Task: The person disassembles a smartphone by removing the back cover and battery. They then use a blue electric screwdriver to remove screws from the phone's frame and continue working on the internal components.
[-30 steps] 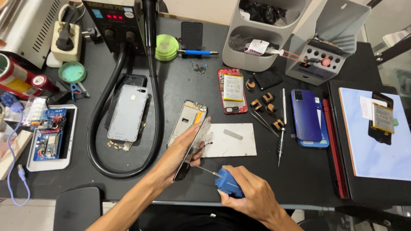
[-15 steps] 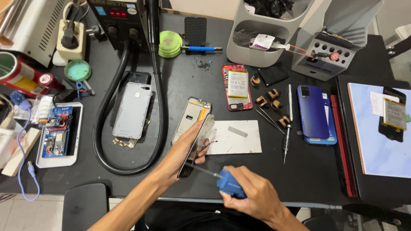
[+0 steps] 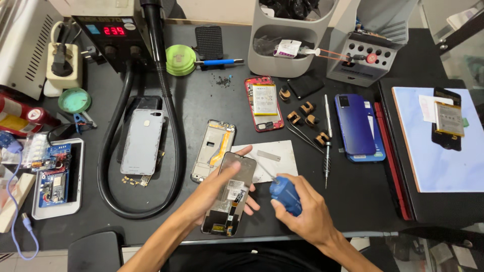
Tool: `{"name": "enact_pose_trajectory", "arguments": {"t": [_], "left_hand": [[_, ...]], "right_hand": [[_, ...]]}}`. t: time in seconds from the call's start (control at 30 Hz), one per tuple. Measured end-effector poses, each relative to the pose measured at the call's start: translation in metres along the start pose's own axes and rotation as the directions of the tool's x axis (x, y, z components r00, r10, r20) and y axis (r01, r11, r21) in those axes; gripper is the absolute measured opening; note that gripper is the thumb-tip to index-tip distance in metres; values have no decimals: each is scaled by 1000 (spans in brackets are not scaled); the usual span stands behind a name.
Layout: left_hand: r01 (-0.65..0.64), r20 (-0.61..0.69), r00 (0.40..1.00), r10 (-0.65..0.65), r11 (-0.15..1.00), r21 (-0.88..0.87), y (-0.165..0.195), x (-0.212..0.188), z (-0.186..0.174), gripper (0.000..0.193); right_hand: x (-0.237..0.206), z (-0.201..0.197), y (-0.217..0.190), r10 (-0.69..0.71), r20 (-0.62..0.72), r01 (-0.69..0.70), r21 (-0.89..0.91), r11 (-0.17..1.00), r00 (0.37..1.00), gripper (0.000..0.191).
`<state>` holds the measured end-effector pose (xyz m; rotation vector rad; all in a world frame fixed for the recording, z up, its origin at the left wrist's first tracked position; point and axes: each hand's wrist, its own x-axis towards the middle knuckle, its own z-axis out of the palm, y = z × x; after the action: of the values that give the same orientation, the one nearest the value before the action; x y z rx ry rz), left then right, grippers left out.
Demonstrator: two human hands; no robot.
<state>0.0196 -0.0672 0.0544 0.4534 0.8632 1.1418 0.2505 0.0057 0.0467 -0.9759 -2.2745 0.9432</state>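
Observation:
My left hand (image 3: 214, 194) holds an opened dark phone (image 3: 229, 196) near the table's front edge, fingers wrapped around its sides, its inner side up. My right hand (image 3: 302, 214) grips a blue-handled screwdriver (image 3: 285, 194), its thin tip pointing up-left toward the phone's top right corner. Just beyond the phone lies a bare phone frame (image 3: 213, 149) with an orange flex cable, and a small metal plate (image 3: 275, 158) sits to its right.
A grey phone back (image 3: 142, 141) lies inside a loop of black hose (image 3: 174, 151). A red opened phone (image 3: 263, 103), several brown clips, tweezers, a screwdriver (image 3: 326, 143) and a blue phone (image 3: 356, 126) lie right. A hot-air station (image 3: 108, 30), grey organiser bins and a circuit-board tray (image 3: 55, 179) surround them.
My left hand has lifted the dark phone off the frame and drawn it nearer to me. My right hand has brought the screwdriver up and closer to the phone.

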Motion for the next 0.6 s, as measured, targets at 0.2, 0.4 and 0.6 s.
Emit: {"name": "enact_pose_trajectory", "arguments": {"t": [0.2, 0.4, 0.6], "left_hand": [[-91, -27, 995, 97, 978, 187, -9, 1, -1, 58], [-131, -31, 989, 145, 953, 274, -12, 0, -2, 55], [-116, 54, 993, 109, 982, 150, -8, 1, -2, 56]], "right_hand": [[-4, 2, -1, -32, 45, 33, -15, 999, 998, 48], [-4, 3, -1, -35, 50, 36, -22, 999, 998, 48], [-5, 5, 2, -85, 51, 88, -52, 995, 995, 50]]}}
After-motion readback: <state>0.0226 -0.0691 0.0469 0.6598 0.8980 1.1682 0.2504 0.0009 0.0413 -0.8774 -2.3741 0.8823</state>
